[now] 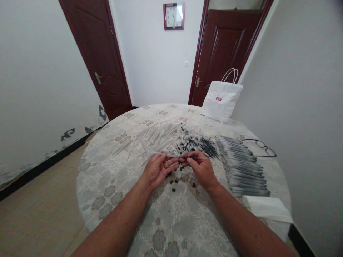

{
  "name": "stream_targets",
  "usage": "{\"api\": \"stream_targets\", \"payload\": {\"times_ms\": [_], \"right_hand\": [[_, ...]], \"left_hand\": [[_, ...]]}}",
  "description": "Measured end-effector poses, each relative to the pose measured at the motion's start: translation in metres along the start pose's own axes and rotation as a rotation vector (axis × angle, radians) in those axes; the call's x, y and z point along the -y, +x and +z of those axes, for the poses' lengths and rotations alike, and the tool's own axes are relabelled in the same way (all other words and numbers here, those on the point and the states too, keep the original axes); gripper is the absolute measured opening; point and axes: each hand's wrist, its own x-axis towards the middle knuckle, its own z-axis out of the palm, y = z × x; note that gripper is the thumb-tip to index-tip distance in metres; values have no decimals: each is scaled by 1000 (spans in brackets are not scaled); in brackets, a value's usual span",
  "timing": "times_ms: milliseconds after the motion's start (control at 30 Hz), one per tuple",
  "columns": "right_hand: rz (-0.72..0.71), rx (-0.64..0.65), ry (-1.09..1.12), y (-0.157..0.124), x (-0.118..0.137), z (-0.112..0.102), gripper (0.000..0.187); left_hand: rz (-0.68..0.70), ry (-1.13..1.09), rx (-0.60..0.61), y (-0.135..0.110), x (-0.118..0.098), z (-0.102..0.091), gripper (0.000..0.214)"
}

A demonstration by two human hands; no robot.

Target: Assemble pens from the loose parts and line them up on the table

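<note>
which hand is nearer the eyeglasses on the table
Right. The right hand is to the left of the eyeglasses, with the row of slim pens between; the left hand is farther left, beyond the right hand.

"What lay around the row of pens (242, 169) on the counter (128, 221)?"
"Just left of it were thin sticks (209, 147); farther left came a heap of small pieces (187, 135), and farthest left, the loose tubes (158, 135)."
"And behind it?"
"The bag (222, 101) stood there, while the eyeglasses (264, 146) lay at its rear right."
"In front?"
"A flat bundle (266, 207), just before it."
"And the clock (174, 16)?"
"On the wall (158, 64), well behind it and to the left."
</note>
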Motion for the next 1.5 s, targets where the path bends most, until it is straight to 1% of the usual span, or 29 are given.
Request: {"api": "stream_targets", "payload": {"times_ms": [133, 200, 267, 333, 400, 467, 533, 667, 767, 867, 933, 967, 1033, 1100, 1133, 1167, 1233, 1300, 1400, 1500], "right_hand": [[-128, 37, -274, -4, 0, 3, 11], [-173, 66, -366, -5, 0, 2, 12], [-144, 110, -353, -7, 2, 1, 18], [-82, 146, -264, -7, 3, -1, 26], [-54, 120, -163, -8, 3, -2, 32], [-49, 66, -114, -7, 2, -2, 38], [-43, 49, -146, -8, 1, 0, 42], [-80, 139, -345, -13, 0, 6, 43], [-94, 185, -441, -17, 0, 11, 44], [-85, 203, -423, -18, 0, 13, 46], [-76, 176, -362, -15, -1, 11, 46], [-71, 138, -334, -13, -2, 8, 46], [-69, 21, -332, -7, -5, 1, 43], [-98, -85, -444, 0, -7, -8, 37], [-126, -112, -539, 3, -8, -13, 33], [-159, -104, -649, 6, -8, -18, 28], [-229, -31, -861, 9, -9, -25, 21], [-275, 73, -1025, 10, -10, -30, 20], [-281, 183, -1181, 7, -13, -29, 21], [-251, 245, -1295, 3, -17, -23, 21]], "left_hand": [[-3, 1, 20, 0, 1, 0, 18], [-4, 8, 30, 0, 2, -1, 18], [1, 7, 18, 1, 2, -1, 17], [15, 1, -10, 2, 2, -2, 17], [28, 6, -32, 3, 1, -2, 19], [27, 19, -26, 2, 1, -1, 20], [9, 39, 8, 0, 3, 2, 22], [-62, 101, 99, -7, 13, 11, 27], [-108, 130, 119, -10, 21, 15, 29], [-120, 125, 114, -10, 24, 14, 27], [-98, 90, 92, -7, 20, 12, 22], [-76, 59, 71, -6, 17, 9, 19], [-21, -26, 6, -2, 7, 4, 13], [27, -120, -74, 3, -5, -2, 8], [50, -154, -101, 5, -10, -6, 8], [67, -182, -118, 6, -15, -9, 10], [82, -215, -132, 9, -22, -13, 14], [83, -230, -136, 10, -24, -16, 16], [81, -238, -144, 10, -23, -17, 17], [92, -238, -147, 11, -22, -17, 16]]}}
